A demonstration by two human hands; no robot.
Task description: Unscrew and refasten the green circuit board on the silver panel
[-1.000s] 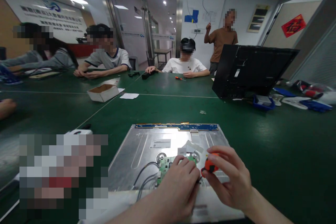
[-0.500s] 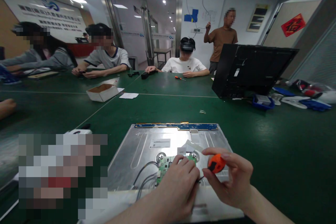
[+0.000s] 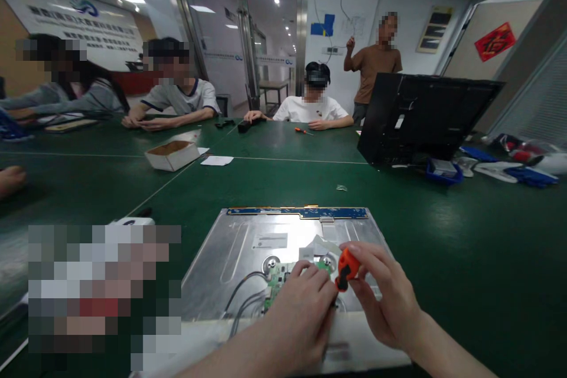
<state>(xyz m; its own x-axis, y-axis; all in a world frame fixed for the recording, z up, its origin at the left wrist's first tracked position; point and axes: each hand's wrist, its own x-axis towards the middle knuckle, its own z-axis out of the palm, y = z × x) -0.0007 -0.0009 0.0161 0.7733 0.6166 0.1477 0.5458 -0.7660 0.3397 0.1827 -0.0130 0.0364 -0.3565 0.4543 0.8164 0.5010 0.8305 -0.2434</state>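
My right hand (image 3: 387, 295) grips the orange-and-black handle of a screwdriver (image 3: 348, 264) between thumb and fingers. The handle stands tilted, and its shaft runs down beside my left hand (image 3: 305, 304), where the tip is hidden. Curled over a green circuit board (image 3: 277, 274), my left hand has its fingers closed; what they pinch, if anything, is out of sight. The board sits on a silver metal display panel (image 3: 206, 286) lying flat before me. Dark cables (image 3: 241, 280) lead from the board's left side. A blue circuit strip (image 3: 274, 212) lines the panel's far edge.
A black monitor (image 3: 429, 118) stands at the right, near a blue tray (image 3: 444, 171) and gloves (image 3: 531, 174). An open white box (image 3: 172, 156) and paper (image 3: 217, 160) lie on the green table (image 3: 274, 180). Several people are around the table; another screwdriver (image 3: 303, 131) lies across it.
My right hand has shifted slightly left, and the screwdriver handle has swung more upright, closer to my left hand. My left hand stays in place on the board.
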